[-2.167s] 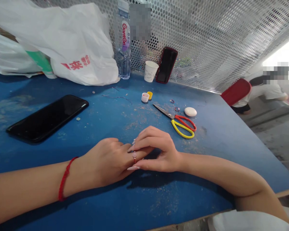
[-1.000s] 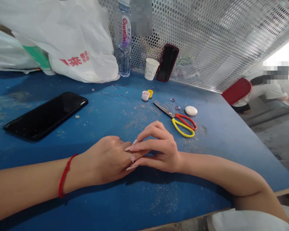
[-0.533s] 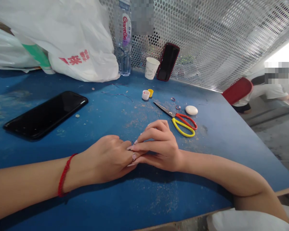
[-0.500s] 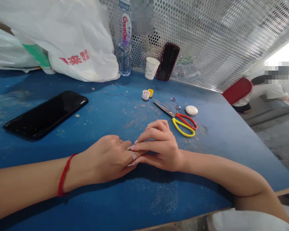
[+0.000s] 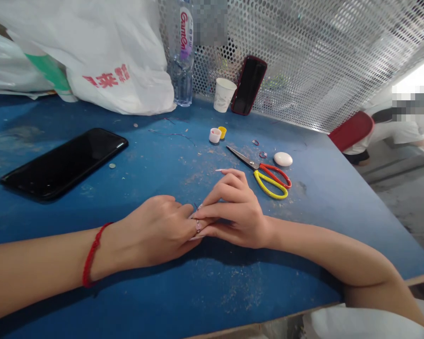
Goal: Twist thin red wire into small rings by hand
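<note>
My left hand (image 5: 151,233) rests over the table with its back up and its fingers curled. A ring with a pale pink bead (image 5: 198,227) sits around one of its fingers. My right hand (image 5: 233,212) closes its thumb and fingertips on that ring from the right, its little finger raised. A short dark thread end sticks up by the fingertips. On my left wrist is a red braided bracelet (image 5: 94,254). Beyond my right hand lie scissors (image 5: 256,167) with one red and one yellow handle loop, and two small beaded rings, one of them a red-threaded ring (image 5: 263,154).
On the blue table (image 5: 233,292) are a black phone (image 5: 65,162), a white oval object (image 5: 283,159), a white cap (image 5: 215,135) and a yellow cap (image 5: 223,131). Behind stand a plastic bag (image 5: 123,56), a bottle (image 5: 183,70), a paper cup (image 5: 224,95) and another phone (image 5: 249,85).
The view has shifted slightly. My right little finger has lifted and straightened a little. Both hands stay together at the pink-beaded ring.
</note>
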A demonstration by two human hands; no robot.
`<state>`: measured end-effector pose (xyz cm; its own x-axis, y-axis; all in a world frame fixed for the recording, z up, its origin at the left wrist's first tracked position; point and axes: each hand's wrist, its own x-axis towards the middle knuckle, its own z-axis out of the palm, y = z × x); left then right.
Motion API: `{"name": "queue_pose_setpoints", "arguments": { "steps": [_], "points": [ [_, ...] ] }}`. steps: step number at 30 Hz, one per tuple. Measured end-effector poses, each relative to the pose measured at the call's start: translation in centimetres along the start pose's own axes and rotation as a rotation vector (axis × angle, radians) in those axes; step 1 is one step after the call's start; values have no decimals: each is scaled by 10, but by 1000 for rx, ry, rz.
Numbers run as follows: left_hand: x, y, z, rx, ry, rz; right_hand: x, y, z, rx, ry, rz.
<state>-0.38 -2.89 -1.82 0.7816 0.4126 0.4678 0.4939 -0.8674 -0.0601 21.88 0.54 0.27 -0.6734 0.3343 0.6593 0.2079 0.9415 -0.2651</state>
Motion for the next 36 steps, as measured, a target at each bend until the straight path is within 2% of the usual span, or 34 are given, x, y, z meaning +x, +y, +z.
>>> {"name": "queue_pose_setpoints", "arguments": {
  "steps": [6,9,15,24,36],
  "points": [
    [3,-1,-2,-16,8,-20,-3,2,2,-22,3,1],
    [5,-3,-2,-24,43,17,-5,3,4,-73,7,-4],
    [1,-3,1,-18,12,7,-5,2,8,-109,91,-14],
    [-1,-4,2,-26,7,0,-5,-1,6,-92,-9,67],
    [4,-1,0,3,22,11,-2,-2,6,-52,14,51]
  ]
}}
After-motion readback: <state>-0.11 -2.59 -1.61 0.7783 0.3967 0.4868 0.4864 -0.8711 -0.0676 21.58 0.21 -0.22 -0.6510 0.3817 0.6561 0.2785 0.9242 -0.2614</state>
